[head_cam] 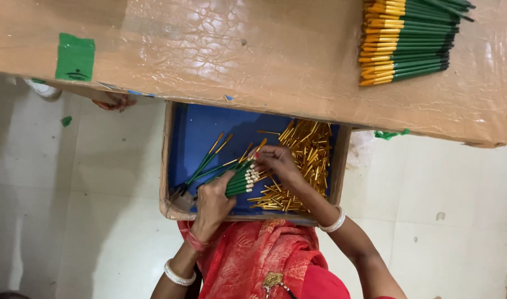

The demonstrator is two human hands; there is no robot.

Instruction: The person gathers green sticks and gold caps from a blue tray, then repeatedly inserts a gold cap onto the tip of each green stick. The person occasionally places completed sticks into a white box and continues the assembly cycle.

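My left hand (213, 202) grips a bundle of green sticks (239, 180) with pale tips, held over a blue-lined box (198, 130) on my lap. My right hand (275, 160) pinches a gold cap at the top of the bundle, fingers closed on it. A heap of gold caps (303, 160) fills the right side of the box. A few finished green sticks with gold ends (206, 158) lie loose on the blue bottom at the left.
A brown board wrapped in plastic (253, 50) spans the top, with a stack of finished green and gold sticks (406, 39) at its right and a green tape patch (75, 57) at the left. White tiled floor (70, 221) lies below. Red cloth (253, 254) covers my lap.
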